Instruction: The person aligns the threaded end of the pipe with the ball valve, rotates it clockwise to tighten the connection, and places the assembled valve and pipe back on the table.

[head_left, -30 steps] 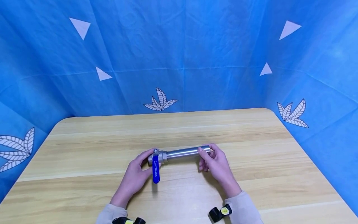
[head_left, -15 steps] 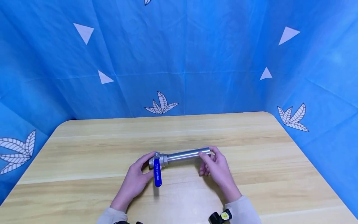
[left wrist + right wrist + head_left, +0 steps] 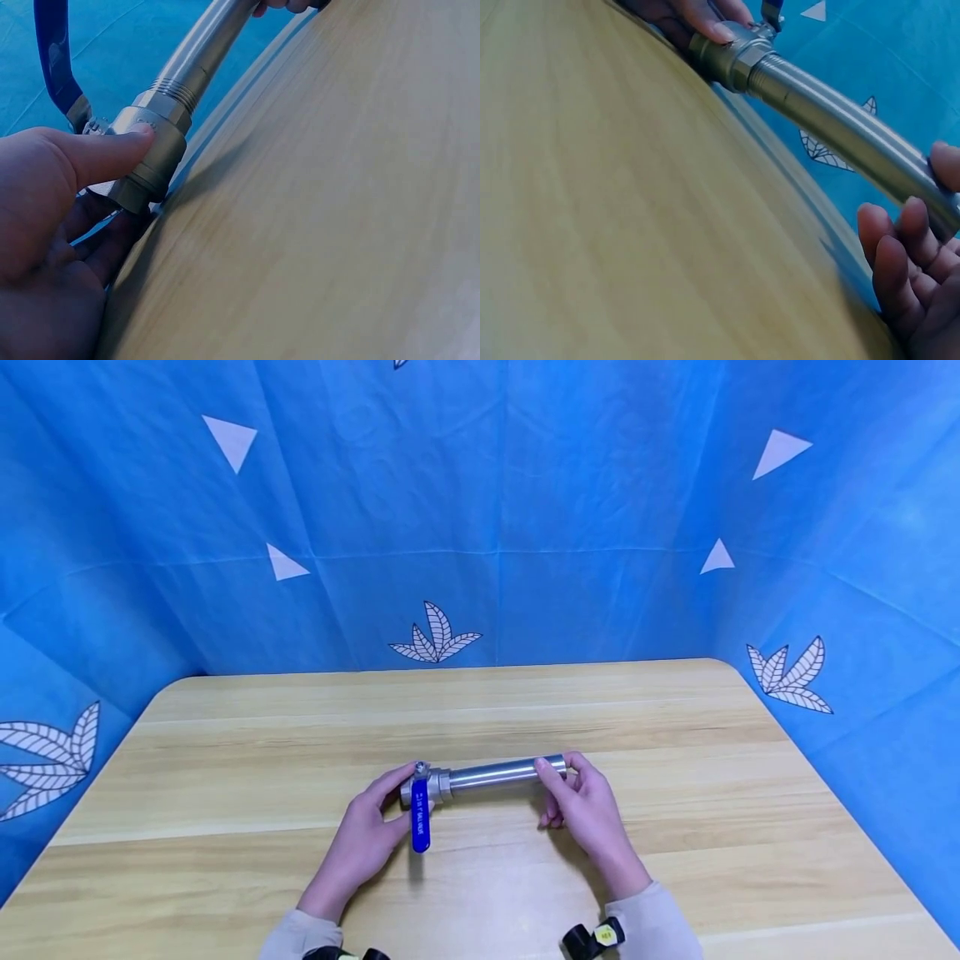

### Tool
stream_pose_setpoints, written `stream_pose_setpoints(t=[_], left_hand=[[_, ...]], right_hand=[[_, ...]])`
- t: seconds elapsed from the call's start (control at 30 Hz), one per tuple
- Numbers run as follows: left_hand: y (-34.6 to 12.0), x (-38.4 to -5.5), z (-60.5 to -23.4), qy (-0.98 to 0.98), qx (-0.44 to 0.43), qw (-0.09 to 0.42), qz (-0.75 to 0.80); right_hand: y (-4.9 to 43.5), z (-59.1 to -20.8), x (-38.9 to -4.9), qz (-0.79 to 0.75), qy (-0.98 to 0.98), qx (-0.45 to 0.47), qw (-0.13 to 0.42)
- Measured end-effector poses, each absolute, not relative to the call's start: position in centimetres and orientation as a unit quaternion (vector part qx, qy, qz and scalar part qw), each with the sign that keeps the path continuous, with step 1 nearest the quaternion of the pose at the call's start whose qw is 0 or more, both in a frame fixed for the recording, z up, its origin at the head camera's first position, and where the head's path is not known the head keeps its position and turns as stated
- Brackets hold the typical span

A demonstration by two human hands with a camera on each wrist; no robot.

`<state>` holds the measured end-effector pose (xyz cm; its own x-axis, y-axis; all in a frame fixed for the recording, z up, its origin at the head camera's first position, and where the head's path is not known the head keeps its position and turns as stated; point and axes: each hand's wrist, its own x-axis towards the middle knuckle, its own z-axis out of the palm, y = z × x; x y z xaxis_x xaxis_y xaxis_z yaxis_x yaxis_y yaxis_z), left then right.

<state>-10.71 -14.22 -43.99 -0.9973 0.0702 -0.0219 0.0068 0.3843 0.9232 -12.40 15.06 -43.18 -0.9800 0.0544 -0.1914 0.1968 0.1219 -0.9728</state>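
Observation:
A steel ball valve (image 3: 438, 787) with a blue lever handle (image 3: 421, 817) lies crosswise between the two hands. A shiny metal pipe (image 3: 491, 774) extends from its right end, and a few threads show at the joint in the left wrist view. My left hand (image 3: 363, 835) grips the valve body, thumb (image 3: 112, 155) on the near side and fingers behind, partly hidden. At the pipe's free end, my right hand (image 3: 592, 810) pinches it between thumb and fingers. The lever points toward the person.
The wooden table (image 3: 480, 710) has rounded far corners. Behind it and at both sides hangs a blue cloth (image 3: 600, 502) with white triangles and leaf prints. Black wrist cameras (image 3: 592, 937) sit at the sleeves.
The head view shifts slightly. Both hands keep their hold on the valve and pipe, which stay in nearly the same place.

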Motion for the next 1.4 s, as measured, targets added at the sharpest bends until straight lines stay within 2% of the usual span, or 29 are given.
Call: stream_pose_setpoints(t=[0.27, 0.63, 0.9, 1.4], left_hand=[[-14.23, -10.77, -43.91, 0.832, 0.032, 0.025, 0.553], [-14.15, -10.81, -43.87, 0.843, 0.024, 0.033, 0.536], [-14.19, -10.79, -43.75, 0.843, 0.021, 0.038, 0.536], [-14.21, -10.8, -43.7, 0.841, 0.014, 0.042, 0.54]], right_hand=[[14.76, -43.34, -12.46, -0.653, 0.75, 0.102, 0.03], [15.0, -43.1, -12.41, -0.683, 0.727, 0.057, 0.047], [14.84, -43.01, -12.48, -0.668, 0.739, 0.064, 0.061], [14.84, -43.0, -12.43, -0.628, 0.772, 0.086, 0.044]])
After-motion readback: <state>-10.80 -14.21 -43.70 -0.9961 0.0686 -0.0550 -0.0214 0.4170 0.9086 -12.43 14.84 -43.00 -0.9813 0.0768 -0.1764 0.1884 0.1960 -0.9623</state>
